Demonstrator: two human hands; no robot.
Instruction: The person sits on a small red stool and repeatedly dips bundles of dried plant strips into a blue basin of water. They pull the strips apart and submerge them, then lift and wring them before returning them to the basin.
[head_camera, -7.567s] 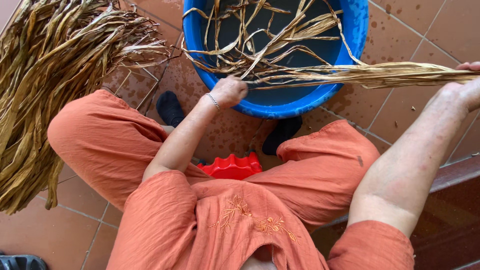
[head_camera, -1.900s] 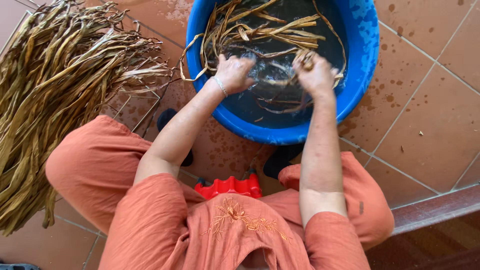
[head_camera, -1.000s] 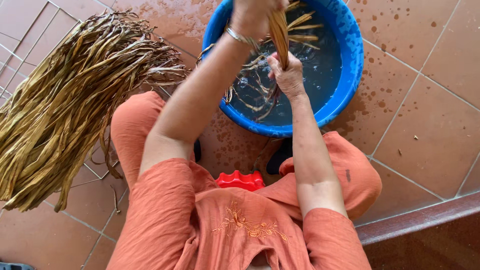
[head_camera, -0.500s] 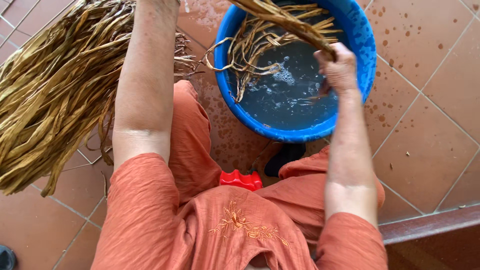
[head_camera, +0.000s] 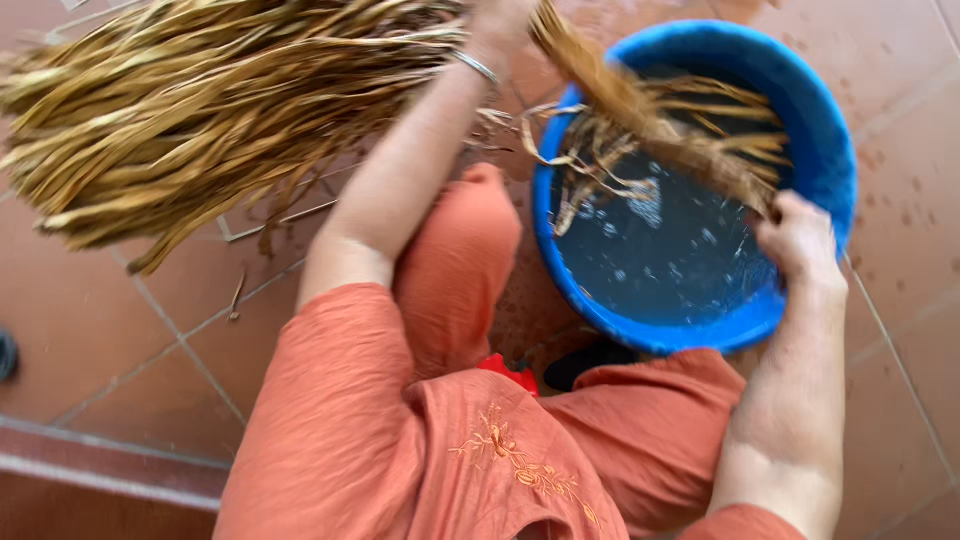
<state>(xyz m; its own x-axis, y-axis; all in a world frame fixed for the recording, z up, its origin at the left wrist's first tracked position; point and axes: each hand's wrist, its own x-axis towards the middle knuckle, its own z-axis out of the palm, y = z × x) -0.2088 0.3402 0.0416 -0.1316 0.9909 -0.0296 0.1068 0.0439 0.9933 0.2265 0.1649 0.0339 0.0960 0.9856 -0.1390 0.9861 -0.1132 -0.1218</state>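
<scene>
A loose orange short-sleeved cotton top (head_camera: 400, 440) is worn with matching orange trousers (head_camera: 460, 250). A pale floral embroidered motif (head_camera: 520, 470) is stitched on the chest. A thin silver metal bangle (head_camera: 476, 67) is worn on the left wrist.

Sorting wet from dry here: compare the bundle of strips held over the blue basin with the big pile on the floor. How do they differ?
The held bundle is thin and darker brown, and looks wet; the floor pile is broad, pale straw-yellow, and looks dry. The bundle hangs slanted above the blue basin, gripped by the right hand and the left hand; the pile lies on the tiles, untouched. Both are long, flat, leaf-like strips.
</scene>
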